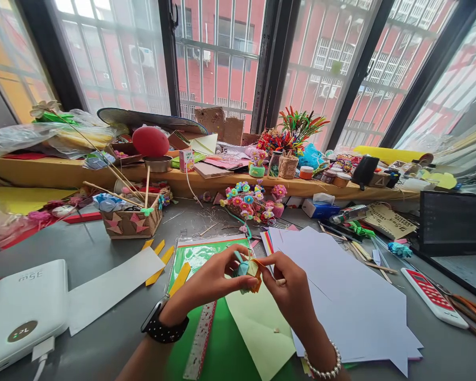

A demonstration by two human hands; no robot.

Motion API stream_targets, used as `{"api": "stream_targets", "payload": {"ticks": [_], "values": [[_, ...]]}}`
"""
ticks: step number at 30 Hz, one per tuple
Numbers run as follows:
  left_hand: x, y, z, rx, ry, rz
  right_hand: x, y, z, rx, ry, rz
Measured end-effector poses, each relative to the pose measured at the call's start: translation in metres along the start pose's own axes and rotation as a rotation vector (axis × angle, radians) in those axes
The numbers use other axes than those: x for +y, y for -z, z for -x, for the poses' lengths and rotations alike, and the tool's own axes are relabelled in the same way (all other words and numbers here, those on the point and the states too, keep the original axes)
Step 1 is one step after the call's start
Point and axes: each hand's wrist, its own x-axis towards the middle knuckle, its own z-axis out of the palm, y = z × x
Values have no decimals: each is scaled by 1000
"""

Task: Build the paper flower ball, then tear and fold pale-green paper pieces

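Between my two hands is a small folded-paper piece (253, 269) in teal, pale yellow and orange. My left hand (212, 278) is closed around its left side, thumb in front and fingers behind. The fingers of my right hand (291, 288) pinch the orange part at its right edge. Part of the piece is hidden by my fingers. Below my hands lie a pale yellow-green sheet (261, 328) and a patterned ruler (201, 344), both over a green packet (232, 365). Folded yellow strips (180, 278) lie beside my left wrist.
White paper sheets (349, 296) spread out at right, near a red-and-white calculator (432, 299) and a laptop (452, 222). At left are a power bank (27, 307), a white strip (114, 291) and a craft-filled box (132, 225). Colourful flowers (248, 201) stand ahead, below a cluttered ledge.
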Motion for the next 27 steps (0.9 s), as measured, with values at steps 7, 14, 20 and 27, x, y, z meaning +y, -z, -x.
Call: {"api": "stream_targets", "payload": {"ticks": [7,14,20,27], "values": [[-6,-4,-3,-44,-70,267,0,1,-1,29,-55,-34],[0,0,-1,-13,-49,-30,-4,12,-6,-93,17,-88],[2,1,1,14,-67,-143,0,13,-5,-102,40,-64],[7,0,2,3,-45,-78,-2,5,-1,-7,71,25]]}}
